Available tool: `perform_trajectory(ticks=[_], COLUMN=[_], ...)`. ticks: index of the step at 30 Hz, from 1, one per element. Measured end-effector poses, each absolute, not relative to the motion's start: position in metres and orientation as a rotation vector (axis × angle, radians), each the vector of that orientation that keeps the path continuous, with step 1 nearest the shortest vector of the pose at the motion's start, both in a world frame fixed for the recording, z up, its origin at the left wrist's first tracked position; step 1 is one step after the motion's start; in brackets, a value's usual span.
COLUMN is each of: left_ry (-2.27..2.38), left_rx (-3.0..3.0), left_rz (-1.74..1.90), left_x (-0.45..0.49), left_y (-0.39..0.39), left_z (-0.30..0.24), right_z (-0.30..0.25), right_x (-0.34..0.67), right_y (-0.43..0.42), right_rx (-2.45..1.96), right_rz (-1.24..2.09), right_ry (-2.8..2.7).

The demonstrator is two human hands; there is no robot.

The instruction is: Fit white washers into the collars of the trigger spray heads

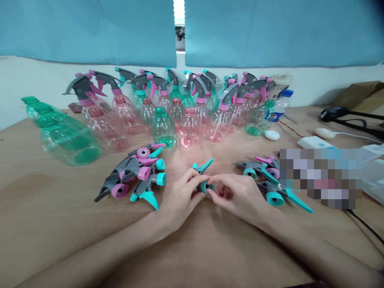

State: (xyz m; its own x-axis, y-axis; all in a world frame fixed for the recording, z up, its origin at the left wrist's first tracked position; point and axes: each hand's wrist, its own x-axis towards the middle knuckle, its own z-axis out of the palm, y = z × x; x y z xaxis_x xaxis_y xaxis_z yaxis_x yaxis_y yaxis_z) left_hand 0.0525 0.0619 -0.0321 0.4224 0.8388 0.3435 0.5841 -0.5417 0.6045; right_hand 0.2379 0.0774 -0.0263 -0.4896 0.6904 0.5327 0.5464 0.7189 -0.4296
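Between my hands, at the middle of the table, is a grey and teal trigger spray head (205, 186). My left hand (183, 196) is closed around its body, and its teal trigger sticks up behind the fingers. The fingers of my right hand (237, 194) pinch the teal collar from the other side. To the left lies a pile of loose spray heads (132, 176) in grey, pink and teal. A smaller group of spray heads (268, 180) lies just right of my right hand.
Behind my hands stand several pink and green bottles, among them an open green bottle (164, 128) and an open pink bottle (189, 130); others carry spray heads. Green bottles (69, 140) stand at left. At right are a white mouse (272, 135), cables and a blurred-out patch.
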Motion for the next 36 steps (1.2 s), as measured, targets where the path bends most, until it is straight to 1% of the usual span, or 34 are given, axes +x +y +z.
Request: perform_trajectory(ticks=[3, 8, 15, 21, 24, 27, 33, 36], left_ry=[1.215, 1.202, 1.278, 1.293, 1.304, 1.280, 1.233, 1.315], left_rx=[2.289, 2.290, 2.293, 2.280, 2.249, 2.281, 2.330, 2.270], left_rz=[0.908, 0.922, 0.945, 0.963, 0.982, 0.964, 0.937, 0.952], left_x=[0.0527, 0.0532, 0.0531, 0.0526, 0.0523, 0.0520, 0.0523, 0.0532], left_y=[0.0620, 0.0614, 0.0603, 0.0620, 0.0619, 0.0618, 0.0625, 0.0615], left_z=[-0.0316, -0.0313, -0.0302, -0.0278, -0.0271, -0.0288, -0.0307, -0.0285], right_z=[-0.0302, -0.0298, -0.0222, -0.0258, -0.0274, -0.0278, -0.0282, -0.0271], right_x=[0.2357, 0.2402, 0.2445, 0.2429, 0.2425, 0.2424, 0.2423, 0.2415], right_y=[0.0758, 0.0782, 0.0781, 0.0763, 0.0751, 0.0737, 0.0729, 0.0734], right_rx=[-1.000, -1.002, -0.898, -0.794, -0.795, -0.822, -0.899, -0.927], right_rz=[0.272, 0.436, 0.322, 0.542, 0.576, 0.505, 0.242, 0.229], right_ry=[-2.147, -2.114, -2.157, -2.146, -2.170, -2.190, -2.198, -2.193])
